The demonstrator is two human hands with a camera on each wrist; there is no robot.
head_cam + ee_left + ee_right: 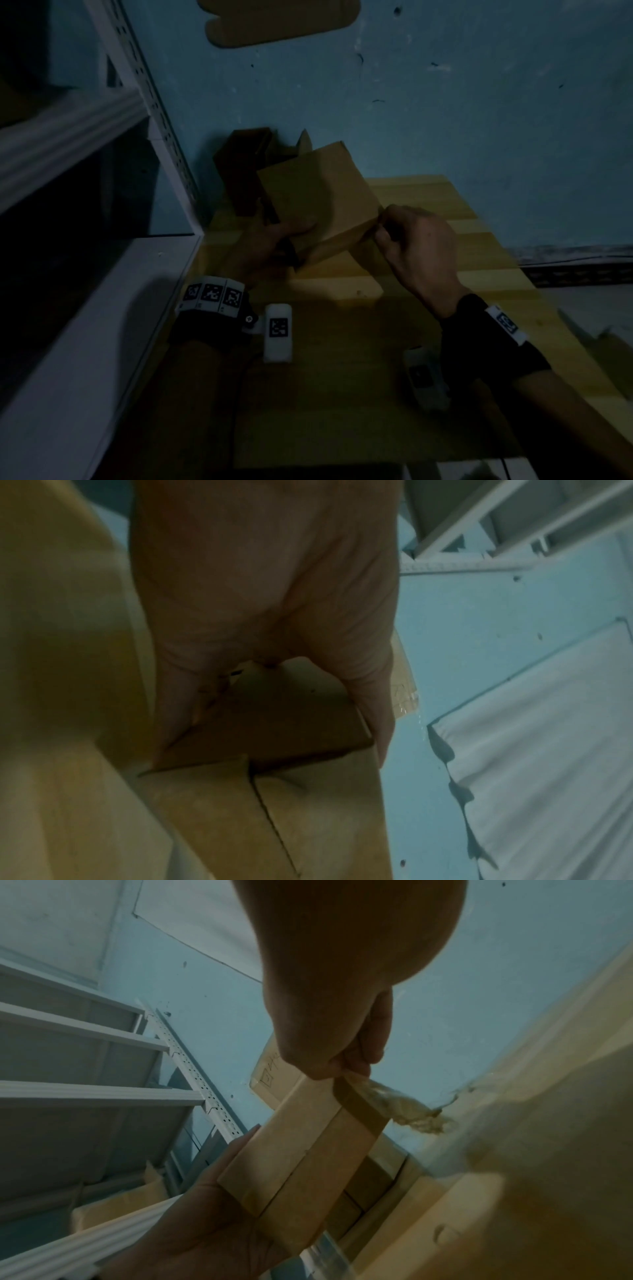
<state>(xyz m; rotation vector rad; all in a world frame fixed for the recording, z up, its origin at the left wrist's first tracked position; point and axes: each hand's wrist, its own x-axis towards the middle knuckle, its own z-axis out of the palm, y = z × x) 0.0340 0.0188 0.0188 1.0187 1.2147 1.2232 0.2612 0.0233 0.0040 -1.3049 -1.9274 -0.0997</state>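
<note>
Over the back left of the wooden surface (342,377): cardboard box (315,195) held tilted, close to the blue wall (445,102). Left grip (270,240) clamped round its near left end, thumb on the top face. Right grip (418,246) pinched on a tape strip (404,1110) at the box's right corner; loose end crumpled, hanging free. Dark box (239,164) just behind; white rack (68,137) to the left.

Cardboard box (318,202): plain tan, crossed by a darker brown tape strip (359,1110). Under it, table (479,246) of pale yellow wood in plank bands; behind it, wall (445,102) teal-blue with dark flecks, plus a second box (243,164), dark brown. Left of the cardboard box, shelf rack (150,92) white, its upright dotted with rows of small holes.
</note>
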